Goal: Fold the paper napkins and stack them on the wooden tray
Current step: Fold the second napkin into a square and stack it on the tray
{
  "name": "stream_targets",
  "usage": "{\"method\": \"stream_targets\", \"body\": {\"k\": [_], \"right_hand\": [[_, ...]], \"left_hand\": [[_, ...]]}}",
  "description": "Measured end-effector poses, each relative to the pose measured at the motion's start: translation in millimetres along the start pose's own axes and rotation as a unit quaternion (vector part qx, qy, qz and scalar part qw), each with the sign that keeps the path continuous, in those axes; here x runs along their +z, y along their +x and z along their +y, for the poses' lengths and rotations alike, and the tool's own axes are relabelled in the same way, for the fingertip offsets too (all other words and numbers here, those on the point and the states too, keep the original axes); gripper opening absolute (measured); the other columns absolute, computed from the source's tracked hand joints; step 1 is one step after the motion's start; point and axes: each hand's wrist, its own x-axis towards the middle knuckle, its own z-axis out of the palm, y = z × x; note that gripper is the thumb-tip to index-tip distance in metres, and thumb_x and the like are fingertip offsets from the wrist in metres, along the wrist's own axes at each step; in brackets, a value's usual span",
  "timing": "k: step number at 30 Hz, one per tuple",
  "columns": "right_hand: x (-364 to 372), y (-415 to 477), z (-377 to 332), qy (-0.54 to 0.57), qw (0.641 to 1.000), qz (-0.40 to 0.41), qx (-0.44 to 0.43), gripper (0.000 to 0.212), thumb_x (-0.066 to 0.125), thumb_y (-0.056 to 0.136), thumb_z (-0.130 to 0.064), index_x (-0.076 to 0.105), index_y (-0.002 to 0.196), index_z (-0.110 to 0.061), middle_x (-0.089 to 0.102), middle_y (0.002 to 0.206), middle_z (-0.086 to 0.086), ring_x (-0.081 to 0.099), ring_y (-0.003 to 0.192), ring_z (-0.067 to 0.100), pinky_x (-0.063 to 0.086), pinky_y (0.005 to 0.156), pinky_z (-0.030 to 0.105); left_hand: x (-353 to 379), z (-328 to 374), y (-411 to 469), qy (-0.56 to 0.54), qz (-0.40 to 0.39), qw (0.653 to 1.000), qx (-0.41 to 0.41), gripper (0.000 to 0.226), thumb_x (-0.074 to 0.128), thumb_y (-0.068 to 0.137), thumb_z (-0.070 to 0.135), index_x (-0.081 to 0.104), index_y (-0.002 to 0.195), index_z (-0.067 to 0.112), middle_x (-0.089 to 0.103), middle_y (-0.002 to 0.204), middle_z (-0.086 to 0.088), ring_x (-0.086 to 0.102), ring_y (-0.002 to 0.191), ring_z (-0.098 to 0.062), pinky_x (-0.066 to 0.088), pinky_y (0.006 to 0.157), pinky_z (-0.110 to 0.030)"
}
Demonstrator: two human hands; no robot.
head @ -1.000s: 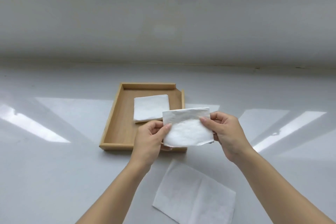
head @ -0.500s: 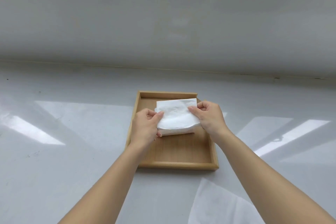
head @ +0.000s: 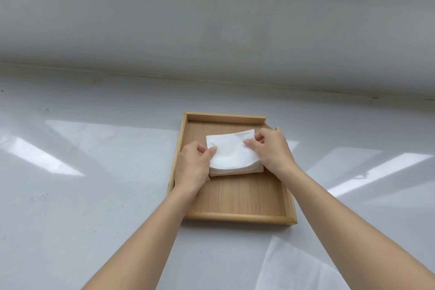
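Setting a folded napkin (head: 231,154) onto the stack (head: 235,170) in the far half of the wooden tray (head: 237,216), seen from the head view: placing step, by the look of it, with release not yet made. Left hand (head: 193,167) at the napkin's near-left edge, thumb on top and fingers curled beneath, pinching lightly; right hand (head: 270,148) at the right edge, thumb and forefinger closed on the paper. Both forearms reaching forward over the tray, wrists low. Next, probably: squaring edges to the stack, letting go gently, then reaching back for the unfolded napkin (head: 296,268) lying on the white table (head: 94,195) near the bottom right.
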Motion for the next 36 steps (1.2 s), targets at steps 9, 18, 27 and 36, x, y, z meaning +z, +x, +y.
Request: {"method": "stream_targets", "body": {"k": [9,18,27,36], "right_hand": [[1.5,-2.5,-0.8,-0.057,0.998,-0.002,0.005,0.032,0.061,0.086,-0.022,0.042,0.061,-0.013,0.042,0.055,-0.002,0.05,0.09,0.024,0.04,0.086,0.036],[3.7,-8.1,-1.4,-0.064,0.997,0.036,-0.003,0.02,0.058,0.087,-0.025,0.052,0.086,-0.006,0.058,0.081,0.006,0.037,0.128,0.028,0.036,0.071,0.031],[-17.7,-59.7,15.5,-0.173,0.956,0.122,-0.205,0.07,0.046,0.077,-0.055,0.041,0.133,-0.012,0.052,0.131,0.011,0.044,0.124,0.027,0.032,0.099,0.04],[-36.8,-125.6,40.0,-0.24,0.927,0.083,-0.276,0.075,0.041,0.08,-0.066,0.021,0.142,-0.03,0.03,0.149,0.01,0.022,0.138,0.022,0.013,0.112,0.039]], "left_hand": [[-0.1,-3.1,-2.6,0.015,0.002,1.0,-0.011,0.024,0.062,0.085,0.033,0.056,0.077,0.011,0.062,0.07,-0.004,0.053,0.051,-0.017,0.045,0.054,-0.033],[-0.8,0.6,-8.6,0.054,0.027,0.998,-0.004,0.027,0.059,0.086,0.024,0.049,0.106,0.008,0.063,0.096,-0.005,0.058,0.088,-0.021,0.043,0.072,-0.03],[-2.2,-4.2,-55.4,0.186,0.126,0.949,0.221,0.051,0.054,0.084,0.041,0.047,0.126,0.013,0.061,0.12,-0.004,0.057,0.107,-0.021,0.045,0.078,-0.031],[0.0,-20.6,-111.2,0.272,0.074,0.896,0.343,0.071,0.045,0.081,0.06,0.035,0.139,0.021,0.035,0.147,-0.012,0.03,0.136,-0.023,0.024,0.111,-0.039]]}}
